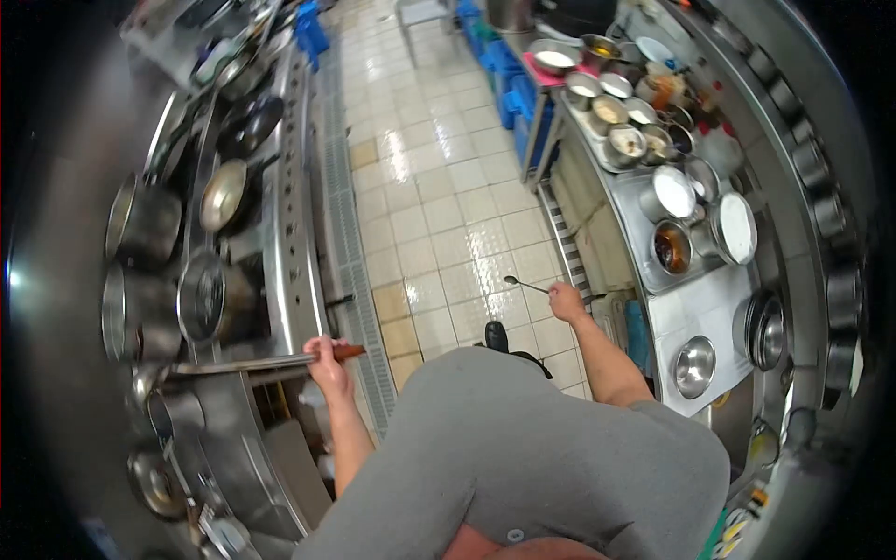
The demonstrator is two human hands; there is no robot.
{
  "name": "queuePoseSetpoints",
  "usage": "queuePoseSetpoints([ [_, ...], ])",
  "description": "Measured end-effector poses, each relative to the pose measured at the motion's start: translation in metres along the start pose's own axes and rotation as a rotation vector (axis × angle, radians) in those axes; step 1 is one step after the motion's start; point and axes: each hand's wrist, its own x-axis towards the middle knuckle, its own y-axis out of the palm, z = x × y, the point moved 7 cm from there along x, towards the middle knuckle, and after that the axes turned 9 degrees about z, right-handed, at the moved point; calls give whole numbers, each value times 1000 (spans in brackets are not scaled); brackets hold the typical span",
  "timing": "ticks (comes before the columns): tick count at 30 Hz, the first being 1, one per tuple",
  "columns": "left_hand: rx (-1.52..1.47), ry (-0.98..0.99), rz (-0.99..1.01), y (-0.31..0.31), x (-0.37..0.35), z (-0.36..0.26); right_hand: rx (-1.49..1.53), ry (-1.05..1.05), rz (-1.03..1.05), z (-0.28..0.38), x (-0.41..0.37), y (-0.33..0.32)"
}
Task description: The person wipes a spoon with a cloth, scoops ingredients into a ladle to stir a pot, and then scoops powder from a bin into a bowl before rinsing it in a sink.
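My left hand (329, 367) is closed around the wood-tipped handle of a long metal ladle (252, 364). The ladle reaches left over the stove's near end, its bowl beside a metal pot (175, 413). Out over the floor, my right hand (566, 303) grips a small spoon (529, 286) by its handle, the spoon's bowl pointing left. On the counter to the right of that arm sits a shiny metal bowl (694, 366).
Pots and pans, among them a deep pot (217, 297) and a frying pan (224, 195), stand on the stove at left. Several ingredient containers (609, 114) crowd the right counter. A tiled floor (439, 233) runs between. Blue bins (528, 117) stand farther ahead.
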Motion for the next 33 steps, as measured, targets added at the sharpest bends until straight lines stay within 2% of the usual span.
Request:
queuePoseSetpoints([
  [2,-3,-68,128,43,1,11,61,32,-21,15,24,-27],
  [3,112,-52,76,70,2,-4,128,-28,-66,17,34,-40],
  [4,252,-169,202,94,4,-5,190,-111,-95,23,46,-48],
  [6,451,-334,361,132,22,-9,326,-91,-82,7,65,-55],
  [7,393,-432,546,145,24,-1,447,-96,-58,18,57,-61],
  [8,353,-565,600,160,23,9,570,-77,-50,28,42,-83],
  [10,387,-570,660,188,32,21,630,-12,-117,17,25,-102],
  [13,316,-653,781,206,25,48,767,56,-117,-30,5,-92],
  [15,351,-650,796,213,16,54,754,83,-119,-61,-7,-80],
  [17,372,-631,826,217,14,56,737,85,-110,-59,-6,-84],
  [20,472,-573,765,209,10,54,790,119,-103,-43,-13,-90],
  [22,526,-579,764,182,7,66,311,-53,-231,-13,-10,-110],
  [24,563,-342,628,174,7,68,277,-137,-268,-12,4,-108],
  [25,670,-414,590,187,-7,51,286,-109,-269,17,-4,-125],
  [26,790,-469,565,196,-23,33,324,-223,-320,13,2,-125],
  [27,824,-571,655,185,-28,46,119,-415,-477,26,-11,-128],
  [28,680,-678,689,167,-33,69,467,-166,-243,17,-11,-126],
  [29,537,-809,634,152,-44,85,558,-271,-272,17,-25,-132],
  [30,403,-946,557,140,-51,98,627,-205,-249,12,-46,-135],
  [32,423,-1014,405,115,-59,118,477,-172,-329,-5,-105,-138],
  [33,470,-1043,479,115,-59,116,494,-104,-387,-19,-148,-134],
])
